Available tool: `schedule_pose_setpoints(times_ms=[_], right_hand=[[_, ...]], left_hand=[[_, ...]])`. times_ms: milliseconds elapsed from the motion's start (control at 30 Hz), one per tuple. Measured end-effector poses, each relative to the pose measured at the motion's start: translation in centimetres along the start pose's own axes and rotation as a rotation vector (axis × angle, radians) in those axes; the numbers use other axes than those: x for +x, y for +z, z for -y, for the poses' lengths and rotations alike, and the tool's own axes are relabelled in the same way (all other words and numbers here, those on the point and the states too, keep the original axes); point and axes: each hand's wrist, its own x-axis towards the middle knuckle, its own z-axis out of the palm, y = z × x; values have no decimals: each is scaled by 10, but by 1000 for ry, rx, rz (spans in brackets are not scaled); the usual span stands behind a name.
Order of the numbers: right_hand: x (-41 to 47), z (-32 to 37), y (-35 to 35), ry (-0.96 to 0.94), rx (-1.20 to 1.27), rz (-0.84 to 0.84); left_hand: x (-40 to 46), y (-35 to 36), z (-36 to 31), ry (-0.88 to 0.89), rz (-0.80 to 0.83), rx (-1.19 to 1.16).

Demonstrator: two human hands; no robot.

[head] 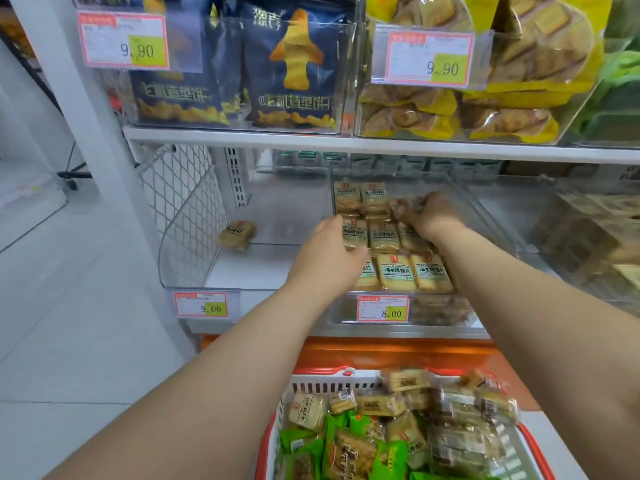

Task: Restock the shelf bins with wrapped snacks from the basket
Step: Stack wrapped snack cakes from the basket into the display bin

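1. At the bottom centre of the frame sits a red-and-white basket (313, 384), heaped with wrapped snacks (408, 431): beige packets toward the right, green ones at the lower left.
2. Both bare forearms reach up from the lower corners over the basket to the middle shelf.
3. At mid frame, the clear bin (491, 216) holds tidy rows of yellow packets (396, 273), with an 8.00 price tag (383, 309) on its front.
4. The left hand (329, 252) rests on the bin's left rows, fingers fairly straight, gripping nothing that I can see.
5. The right hand (431, 214), further back, has its fingers curled around a blurred packet (403, 205).
6. In the neighbouring bin, centre left, lies one stray packet (238, 234).
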Motion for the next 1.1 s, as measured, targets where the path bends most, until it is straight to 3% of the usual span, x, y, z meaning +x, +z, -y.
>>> schedule_pose_setpoints(times_ms=[167,333,533,767,933,1100], right_hand=[[20,-5,4,-39,-215,36],[26,-2,19,-89,-91,-43],[30,4,13,-177,-150,122],[10,0,-2,-190,50,172],[-26,-5,-12,-201,103,99],[-111,-23,-4,-262,300,-142]], left_hand=[[1,2,5,4,-9,-2],[0,4,4,-1,-41,20],[0,2,5,4,-38,18],[-1,1,7,24,3,22],[-11,4,4,39,61,27],[-38,12,-1,76,-21,31]])
